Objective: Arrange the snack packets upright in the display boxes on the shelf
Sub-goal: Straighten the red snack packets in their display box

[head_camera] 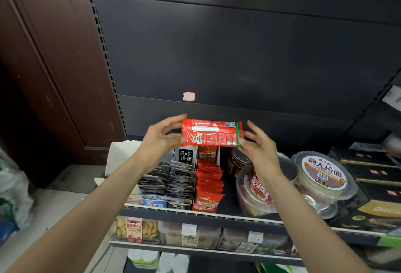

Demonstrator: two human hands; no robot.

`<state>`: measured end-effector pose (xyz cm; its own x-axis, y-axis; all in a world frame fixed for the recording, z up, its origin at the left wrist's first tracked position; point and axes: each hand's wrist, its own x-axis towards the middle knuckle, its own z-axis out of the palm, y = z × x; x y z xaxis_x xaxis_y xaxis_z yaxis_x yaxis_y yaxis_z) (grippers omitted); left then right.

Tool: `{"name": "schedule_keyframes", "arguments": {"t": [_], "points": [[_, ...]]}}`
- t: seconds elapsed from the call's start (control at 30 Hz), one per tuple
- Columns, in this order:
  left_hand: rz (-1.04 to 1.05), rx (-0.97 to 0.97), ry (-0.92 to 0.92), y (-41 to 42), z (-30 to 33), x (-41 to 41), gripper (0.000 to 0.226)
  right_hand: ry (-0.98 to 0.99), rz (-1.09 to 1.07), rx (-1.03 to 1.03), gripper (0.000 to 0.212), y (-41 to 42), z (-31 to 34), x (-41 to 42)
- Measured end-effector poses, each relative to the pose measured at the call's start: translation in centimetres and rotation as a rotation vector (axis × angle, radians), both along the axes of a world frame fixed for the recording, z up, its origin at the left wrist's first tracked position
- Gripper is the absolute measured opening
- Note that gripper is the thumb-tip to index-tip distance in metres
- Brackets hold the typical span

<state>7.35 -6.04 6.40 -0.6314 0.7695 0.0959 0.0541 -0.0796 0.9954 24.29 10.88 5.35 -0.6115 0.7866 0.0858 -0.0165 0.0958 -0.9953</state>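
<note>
Holding a long red foil snack packet (211, 134) level above the red cardboard display box (207, 188) on the shelf (227, 216) — left hand (161, 137) and right hand (259, 145) pinch its ends.

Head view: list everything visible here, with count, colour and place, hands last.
red packet: one, red with a green end, held sideways above the display boxes
red packets in box: a row, count unclear, red, standing in the middle display box
dark packets in box: two rows, count unclear, black and grey, left display box
round tubs: at least three, clear plastic, right of the boxes
black boxes: several, black with gold, far right of the shelf
clear containers: several, clear, shelf below
left hand: pinches the packet's left end
right hand: pinches the packet's green right end
</note>
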Motion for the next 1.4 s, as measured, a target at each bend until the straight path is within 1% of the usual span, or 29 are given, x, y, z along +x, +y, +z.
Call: {"name": "schedule_keyframes", "arguments": {"t": [0.03, 0.13, 0.17, 0.27, 0.33, 0.47, 0.57, 0.6, 0.63, 0.67, 0.77, 0.8, 0.83, 0.87, 0.97, 1.07, 1.23, 1.33, 1.4], "points": [[0.0, 0.003, -0.043, 0.1, 0.1, -0.1, 0.054, -0.071, 0.006, 0.065, 0.052, 0.0, 0.0, -0.2], [0.083, 0.005, -0.099, 0.6, 0.5, 0.0, 0.055, -0.382, 0.069, 0.456, 0.047, -0.2, 0.3, -0.7], [0.11, 0.005, -0.106, 1.0, 0.7, 0.1, 0.055, -0.42, 0.112, 0.546, 0.048, -0.5, 0.6, -0.8], [0.13, 0.013, -0.125, 2.2, 1.4, 1.0, 0.054, -0.397, 0.269, 0.709, 0.055, -1.8, 1.9, -1.7], [0.105, 0.019, -0.126, 3.0, 1.8, 1.7, 0.054, -0.409, 0.27, 0.849, 0.056, -2.2, 2.1, -2.7], [0.091, -0.002, -0.116, 4.2, 1.9, 2.3, 0.054, -0.374, 0.111, 0.975, 0.042, -2.1, 1.9, -4.0], [0.058, 0.029, -0.189, 4.6, 1.7, 2.3, 0.052, -0.314, -0.028, 1.145, 0.033, -2.0, 1.2, -4.5], [0.039, 0.044, -0.201, 4.6, 1.5, 2.2, 0.051, -0.289, -0.079, 1.149, 0.031, -1.7, 0.9, -4.5], [0.03, 0.031, -0.154, 4.6, 1.2, 2.0, 0.051, -0.27, -0.116, 1.104, 0.029, -1.4, 0.7, -4.5], [0.034, -0.019, -0.03, 4.5, 0.7, 1.7, 0.051, -0.257, -0.132, 1.012, 0.029, -1.0, 0.4, -4.6], [0.035, -0.311, 0.515, 3.7, -1.2, 0.8, 0.045, -0.228, -0.098, 0.681, 0.03, 0.7, 0.0, -4.6], [0.005, -0.401, 0.649, 3.3, -2.0, 0.6, 0.043, -0.222, -0.085, 0.62, 0.031, 1.2, -0.2, -4.5], [-0.034, -0.476, 0.734, 2.9, -2.9, 0.3, 0.041, -0.207, -0.072, 0.574, 0.031, 1.6, -0.4, -4.4], [-0.09, -0.528, 0.773, 2.7, -3.9, -0.1, 0.042, -0.183, -0.057, 0.529, 0.031, 1.9, -0.5, -4.4], [-0.269, -0.643, 0.757, 2.2, -5.9, -1.1, 0.057, -0.115, -0.002, 0.373, 0.03, 2.8, -0.9, -4.7], [-0.361, -0.717, 0.801, 2.4, -6.2, -1.4, 0.069, -0.106, 0.069, 0.28, 0.027, 3.1, -1.9, -5.3], [-0.453, -0.751, 0.869, 3.0, -6.9, -2.0, 0.073, -0.189, 0.127, 0.315, 0.024, 3.2, -4.2, -6.0], [-0.474, -0.738, 0.893, 2.9, -7.2, -2.3, 0.073, -0.349, 0.162, 0.489, 0.025, 3.6, -5.0, -6.2], [-0.477, -0.716, 0.869, 2.9, -7.4, -2.5, 0.072, -0.457, 0.233, 0.532, 0.024, 3.9, -5.7, -6.4]]}}
